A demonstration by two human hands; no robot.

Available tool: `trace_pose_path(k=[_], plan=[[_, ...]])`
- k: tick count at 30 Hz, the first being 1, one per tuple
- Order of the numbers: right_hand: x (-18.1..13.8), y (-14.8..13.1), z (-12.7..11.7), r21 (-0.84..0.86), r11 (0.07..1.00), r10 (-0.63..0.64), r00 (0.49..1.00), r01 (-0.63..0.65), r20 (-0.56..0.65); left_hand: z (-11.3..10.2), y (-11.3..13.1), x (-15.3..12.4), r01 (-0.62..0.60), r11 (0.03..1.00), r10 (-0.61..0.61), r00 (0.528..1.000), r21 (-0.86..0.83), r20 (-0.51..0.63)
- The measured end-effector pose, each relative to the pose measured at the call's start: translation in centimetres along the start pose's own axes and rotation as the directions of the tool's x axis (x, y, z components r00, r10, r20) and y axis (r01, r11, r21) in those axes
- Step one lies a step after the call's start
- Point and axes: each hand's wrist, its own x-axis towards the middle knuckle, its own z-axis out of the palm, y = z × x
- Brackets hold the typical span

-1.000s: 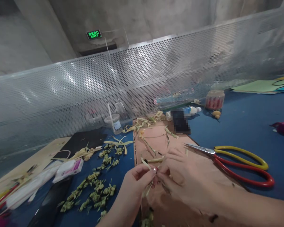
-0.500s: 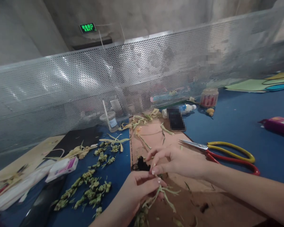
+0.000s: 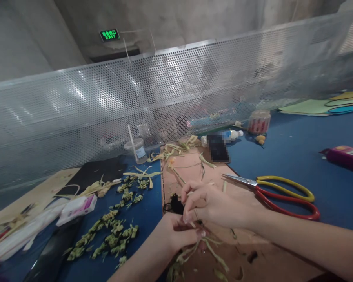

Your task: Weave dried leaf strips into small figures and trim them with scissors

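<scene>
Leaf strips: lying at the brown board's near end, long axis running 11 to 5 o'clock, loose ends trailing toward 5 and 7.
Left hand: pinching the strips from below.
Right hand: fingertips closing on the same spot from 2 o'clock.
Surface: board resting on a blue table; scissors lying at 3 o'clock, folded leaf pieces at 9.
Room: perforated metal screen standing at 12 o'clock; exit sign glowing above.

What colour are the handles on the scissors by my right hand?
The scissors have one yellow handle, one red; head view.
</scene>
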Motion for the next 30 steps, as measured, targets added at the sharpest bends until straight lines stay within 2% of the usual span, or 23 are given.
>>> trace_pose_path(k=[2, 4, 7, 9, 10, 12, 16, 18, 21, 26, 30], plan=[[-0.1, 0.0, 0.3, -0.043, 0.999, -0.023, 0.999, 0.021, -0.041, 0.0, -0.1, 0.2, -0.017, 0.998, 0.015, 0.999, -0.055, -0.037], [-0.3, -0.2, 0.3, -0.113, 0.992, -0.062, 0.989, 0.048, -0.130, 0.0, 0.0, 0.3, -0.058, 0.989, 0.042, 0.992, -0.135, -0.119], [-0.8, -0.8, -0.3, -0.366, 0.930, -0.160, 0.933, 0.034, -0.321, -0.3, 0.5, 0.2, -0.159, 0.949, 0.098, 0.969, -0.273, -0.225], [-1.3, -1.2, -0.6, -0.535, 0.844, -0.206, 0.906, -0.027, -0.371, -0.5, 1.0, 0.1, -0.239, 0.910, 0.141, 0.946, -0.338, -0.291], [-1.4, -1.3, -0.5, -0.593, 0.804, -0.231, 0.907, -0.026, -0.352, -0.7, 1.1, 0.2, -0.277, 0.894, 0.162, 0.932, -0.351, -0.324], [-1.6, -0.9, -0.2, -0.656, 0.751, -0.143, 0.950, -0.078, -0.277, -1.1, 1.0, 0.4, -0.318, 0.884, 0.182, 0.909, -0.343, -0.374], [-1.0, 1.7, 0.5, -0.752, 0.659, -0.129, 0.984, -0.007, -0.122, -1.7, 0.0, 1.5, -0.358, 0.880, 0.233, 0.899, -0.313, -0.371], [-0.6, 3.1, 0.6, -0.728, 0.682, -0.162, 0.985, 0.068, -0.059, -1.9, -0.5, 2.0, -0.380, 0.872, 0.271, 0.899, -0.307, -0.344], [-0.3, 4.2, 0.5, -0.616, 0.774, -0.170, 0.985, 0.146, 0.020, -2.0, -0.9, 2.1, -0.369, 0.881, 0.285, 0.913, -0.296, -0.291], [-1.0, 4.5, 0.1, -0.464, 0.873, -0.122, 0.988, 0.153, 0.095, -1.6, 0.0, 0.7, -0.300, 0.939, 0.268, 0.944, -0.167, -0.194], [-2.0, 4.8, 0.0, -0.392, 0.911, -0.080, 0.988, 0.125, 0.129, -1.2, 1.3, -0.6, -0.215, 0.975, 0.210, 0.974, -0.055, -0.088]])
